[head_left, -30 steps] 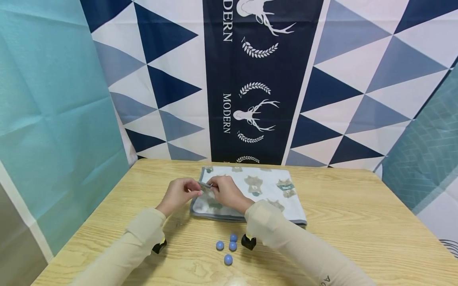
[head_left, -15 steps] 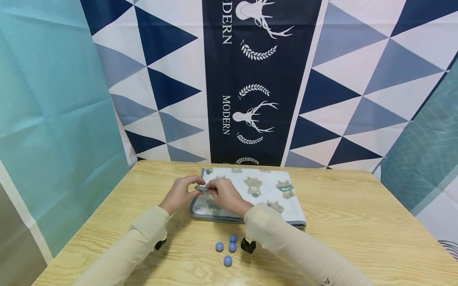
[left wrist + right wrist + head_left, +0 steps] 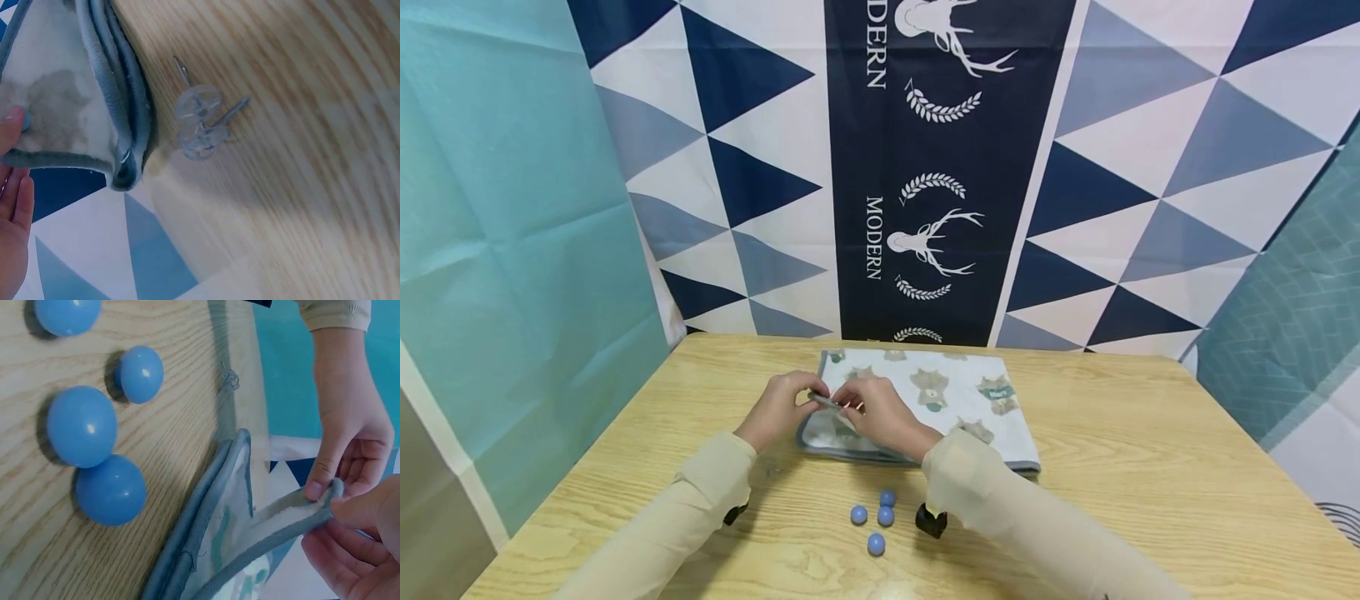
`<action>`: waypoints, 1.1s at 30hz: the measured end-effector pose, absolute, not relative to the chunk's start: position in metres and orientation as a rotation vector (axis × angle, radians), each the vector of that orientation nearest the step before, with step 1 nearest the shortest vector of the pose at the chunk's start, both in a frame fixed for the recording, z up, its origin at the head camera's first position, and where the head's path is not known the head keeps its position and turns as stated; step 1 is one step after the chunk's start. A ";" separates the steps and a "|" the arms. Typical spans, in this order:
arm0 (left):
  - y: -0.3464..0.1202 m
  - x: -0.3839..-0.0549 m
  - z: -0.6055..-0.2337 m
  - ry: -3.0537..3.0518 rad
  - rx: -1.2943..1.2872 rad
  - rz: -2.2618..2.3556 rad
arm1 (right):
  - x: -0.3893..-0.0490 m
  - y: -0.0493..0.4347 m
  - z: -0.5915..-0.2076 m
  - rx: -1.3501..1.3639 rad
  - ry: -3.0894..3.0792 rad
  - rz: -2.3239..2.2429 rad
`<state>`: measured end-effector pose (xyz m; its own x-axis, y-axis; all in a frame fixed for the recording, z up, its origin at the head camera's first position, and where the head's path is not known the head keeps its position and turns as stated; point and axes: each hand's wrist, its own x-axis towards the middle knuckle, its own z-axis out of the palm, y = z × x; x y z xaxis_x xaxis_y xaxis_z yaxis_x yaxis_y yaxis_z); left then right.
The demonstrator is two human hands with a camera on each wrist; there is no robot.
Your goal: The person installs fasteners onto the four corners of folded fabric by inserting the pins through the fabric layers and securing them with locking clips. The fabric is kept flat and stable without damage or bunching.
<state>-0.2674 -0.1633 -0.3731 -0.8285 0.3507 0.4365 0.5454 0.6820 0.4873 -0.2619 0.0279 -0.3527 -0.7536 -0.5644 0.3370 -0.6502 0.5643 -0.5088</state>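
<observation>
Folded blanket (image 3: 955, 400) lies on the wood table (image 3: 1120, 433), toward the back edge; white, bear print, grey edging. Both hands are at its left part. Left hand (image 3: 777, 410) pinches the grey edging (image 3: 269, 548) between thumb and fingers, thumb on one face, fingertips behind. Right hand (image 3: 883, 417) pinches the same strip just beside it, thumb and index close together. Held strip is lifted off the rest of the fold, which sits flat in layers. Two clear round-headed pins (image 3: 199, 103) lie on the table near the blanket's corner, heads overlapping in the left wrist view, metal points angled apart. Four blue balls (image 3: 82, 427) sit in front of the blanket, between the forearms, nearest one set apart. Triangle-and-deer backdrop (image 3: 775, 250) hangs behind.
</observation>
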 end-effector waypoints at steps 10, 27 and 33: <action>-0.166 -0.267 -0.378 -2.579 -0.680 -0.995 | -0.239 0.045 -0.354 1.250 -2.678 0.925; -0.169 -0.267 -0.384 -2.584 -0.705 -0.990 | -0.214 0.039 -0.363 1.725 -3.021 0.477; -0.168 -0.269 -0.385 -2.571 -0.710 -0.977 | -0.219 0.038 -0.366 1.722 -3.001 0.478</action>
<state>-0.2685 -0.1682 -0.3847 -0.8329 0.3401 0.4366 0.5443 0.6464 0.5347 -0.2185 0.0375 -0.3657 -0.4675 -0.8684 -0.1649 -0.7742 0.4923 -0.3977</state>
